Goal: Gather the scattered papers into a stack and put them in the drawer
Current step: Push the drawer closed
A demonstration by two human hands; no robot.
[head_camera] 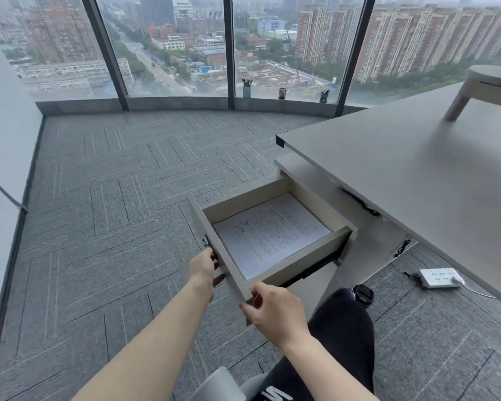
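Observation:
A beige drawer stands pulled out from the cabinet under the grey desk. A stack of printed white papers lies flat inside it. My left hand rests against the drawer's front panel, fingers curled at the metal lock. My right hand touches the near corner of that front panel, fingers bent around its edge. Neither hand holds a paper.
The grey desk fills the right side, with a small wooden stand on its far end. A white power strip with cables lies on the carpet below. My dark-clad knee is below the drawer. Window sill holds small pots.

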